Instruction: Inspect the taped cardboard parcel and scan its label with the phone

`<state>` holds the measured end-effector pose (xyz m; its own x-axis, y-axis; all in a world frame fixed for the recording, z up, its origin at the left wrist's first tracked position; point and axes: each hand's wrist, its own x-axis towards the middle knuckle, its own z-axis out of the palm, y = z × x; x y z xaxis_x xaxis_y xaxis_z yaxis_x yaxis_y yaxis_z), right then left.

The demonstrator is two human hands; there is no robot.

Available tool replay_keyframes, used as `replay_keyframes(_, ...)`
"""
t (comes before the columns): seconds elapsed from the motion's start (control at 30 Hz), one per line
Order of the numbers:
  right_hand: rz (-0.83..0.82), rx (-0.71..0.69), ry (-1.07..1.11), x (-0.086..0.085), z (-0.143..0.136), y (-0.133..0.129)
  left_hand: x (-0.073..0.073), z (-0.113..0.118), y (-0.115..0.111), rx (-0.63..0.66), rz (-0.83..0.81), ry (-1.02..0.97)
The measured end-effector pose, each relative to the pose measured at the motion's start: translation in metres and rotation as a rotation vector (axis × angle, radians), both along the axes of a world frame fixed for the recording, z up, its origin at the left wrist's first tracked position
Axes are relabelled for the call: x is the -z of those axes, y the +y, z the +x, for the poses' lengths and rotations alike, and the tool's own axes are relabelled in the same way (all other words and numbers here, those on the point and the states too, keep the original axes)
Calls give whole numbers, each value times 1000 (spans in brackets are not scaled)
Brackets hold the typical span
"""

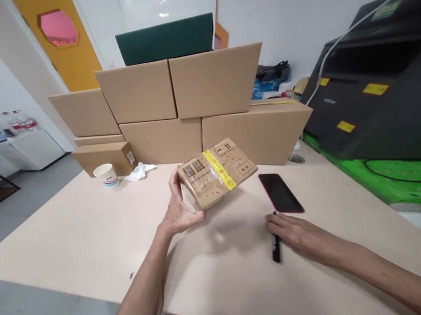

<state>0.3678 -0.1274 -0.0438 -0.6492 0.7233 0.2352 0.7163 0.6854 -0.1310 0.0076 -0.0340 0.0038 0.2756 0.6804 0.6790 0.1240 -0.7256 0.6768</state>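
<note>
A small taped cardboard box (207,180) is tilted above the table, held by my left hand (180,206). My left thumb lies along its lower front edge, and my fingers wrap the left end. Yellow tape with red print runs across the box, and clear tape shines on its left part. My right hand (291,231) rests low over the table, its fingers closed at the upper end of a slim black box cutter (276,248). Any blade is too small to make out. Just beyond that hand lies a black phone (281,192) with a red edge.
Large cardboard boxes (161,140) are stacked along the table's (91,240) back, topped by a dark green box (166,41). A paper cup (106,175) and crumpled tissue (140,171) stand at back left. A black printer (371,80) sits on the right beside a green crate (397,180).
</note>
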Motion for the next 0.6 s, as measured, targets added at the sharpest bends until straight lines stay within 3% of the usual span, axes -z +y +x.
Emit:
replay_keyframes(0.1,-10,94,74,-10,-7,-1,2,-3,2,16,-15,29)
replay_keyframes(0.37,166,177,666,-48,-38,-18,5,-10,4,31,-9,146)
replay_keyframes(0.5,154,240,897,-74,-58,-26,4,-9,3,43,10,190)
replay_keyframes(0.6,176,206,1004,-97,-74,-32,2,-6,0,53,41,194)
